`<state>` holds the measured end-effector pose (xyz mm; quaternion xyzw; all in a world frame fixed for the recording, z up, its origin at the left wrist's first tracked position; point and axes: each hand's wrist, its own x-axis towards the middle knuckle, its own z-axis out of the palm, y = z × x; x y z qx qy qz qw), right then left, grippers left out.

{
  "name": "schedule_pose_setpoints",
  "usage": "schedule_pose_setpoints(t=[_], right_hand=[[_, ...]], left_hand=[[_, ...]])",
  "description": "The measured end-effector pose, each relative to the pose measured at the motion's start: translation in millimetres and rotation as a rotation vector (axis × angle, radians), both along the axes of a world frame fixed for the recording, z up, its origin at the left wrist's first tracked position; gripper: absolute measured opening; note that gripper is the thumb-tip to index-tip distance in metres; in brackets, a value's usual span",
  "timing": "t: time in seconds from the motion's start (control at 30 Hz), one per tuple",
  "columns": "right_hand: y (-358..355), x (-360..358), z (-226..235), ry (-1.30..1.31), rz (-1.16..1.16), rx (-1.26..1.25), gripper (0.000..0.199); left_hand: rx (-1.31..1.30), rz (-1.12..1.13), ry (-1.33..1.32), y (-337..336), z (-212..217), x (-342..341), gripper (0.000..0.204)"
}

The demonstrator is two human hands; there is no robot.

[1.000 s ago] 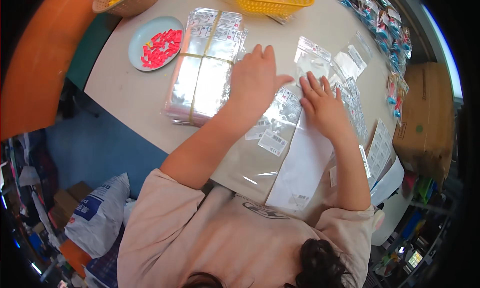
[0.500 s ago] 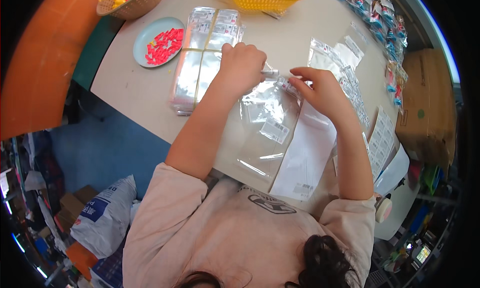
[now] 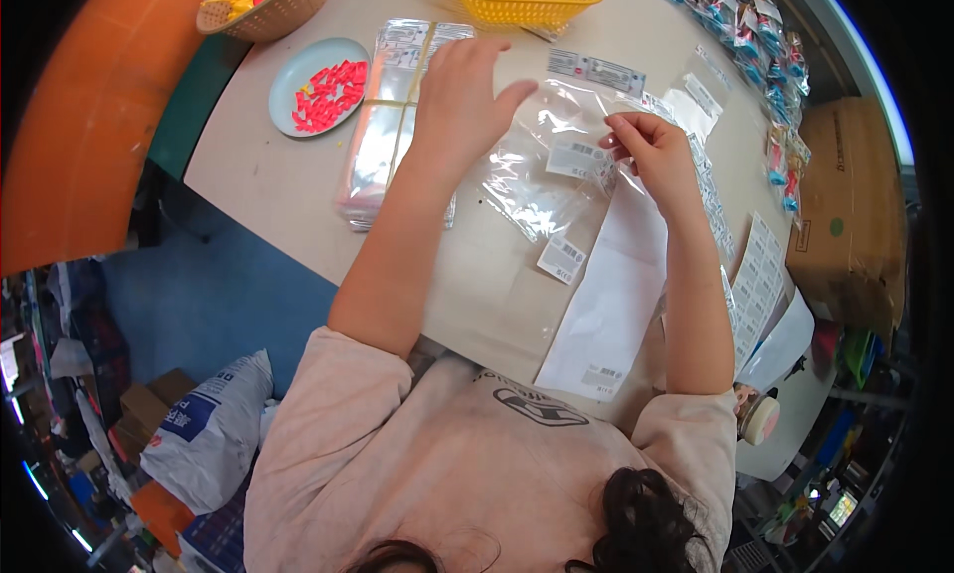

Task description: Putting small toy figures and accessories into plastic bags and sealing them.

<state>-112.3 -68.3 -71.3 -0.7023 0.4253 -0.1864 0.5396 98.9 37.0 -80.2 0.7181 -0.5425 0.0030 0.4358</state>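
Observation:
My left hand (image 3: 459, 101) is open with fingers spread, above the right side of a banded stack of clear plastic bags (image 3: 370, 180). Its thumb points toward a loose clear plastic bag (image 3: 527, 190) with a printed strip (image 3: 596, 72) along its far end. On that bag is a white label (image 3: 574, 161). My right hand (image 3: 656, 161) is closed in a pinch at the bag's right edge; what its fingertips hold is hidden. A second white label (image 3: 562, 260) lies nearer me, beside a long white sheet (image 3: 601, 305).
A pale blue plate (image 3: 283, 101) of small pink pieces is left of the stack. Behind are a tan basket (image 3: 283, 16) and a yellow basket (image 3: 527, 6). Filled packets (image 3: 745, 26), a label sheet (image 3: 757, 275) and a cardboard box (image 3: 845, 205) are on the right.
My left hand has opened and moved away from the loose bag, up and left. The bag now lies farther from me. My right hand has moved slightly right and pinched its fingers.

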Motion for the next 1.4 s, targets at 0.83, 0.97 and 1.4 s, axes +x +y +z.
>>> schedule_pose_setpoints(t=[0.83,0.97,1.4], right_hand=[[23,9,-1,-0.068,0.023,-0.567,0.089],[9,15,24,-0.200,0.013,-0.485,0.103],[-13,-50,37,-0.430,0.444,0.550,0.075]], left_hand=[[-0.149,-0.074,0.429,7,22,6,0.013],[-0.146,-0.445,0.622,18,31,-14,0.009],[-0.303,-0.514,-0.225,15,39,-49,0.021]])
